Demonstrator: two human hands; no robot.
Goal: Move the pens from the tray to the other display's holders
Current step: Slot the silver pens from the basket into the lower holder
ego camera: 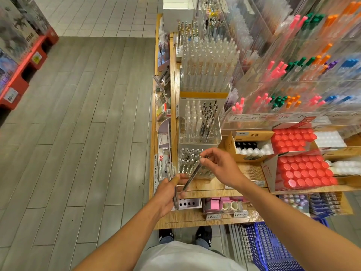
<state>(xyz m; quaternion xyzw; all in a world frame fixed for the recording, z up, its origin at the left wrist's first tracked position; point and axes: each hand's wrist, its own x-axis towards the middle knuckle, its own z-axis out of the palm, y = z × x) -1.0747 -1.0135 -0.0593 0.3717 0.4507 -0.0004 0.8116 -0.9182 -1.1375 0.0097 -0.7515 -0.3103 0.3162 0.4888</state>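
My left hand (168, 192) grips a pen bundle (172, 179) | right hand (216, 165) pinches one pen (193, 176), frame centre | risk: loose pinch drops it beside the holder (192, 163).

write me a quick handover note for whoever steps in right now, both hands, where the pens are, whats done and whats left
Left hand: grips a bundle of pens low, at the shelf's front edge.
Right hand: pinches the top of a single pen, which slants down towards the left hand.
Clear holder just behind the hands already has many pens standing in it; the tiered holder behind still shows open holes.
Done: some pens placed, count unclear.
Left: seat the pinched pen, then the bundle one by one.
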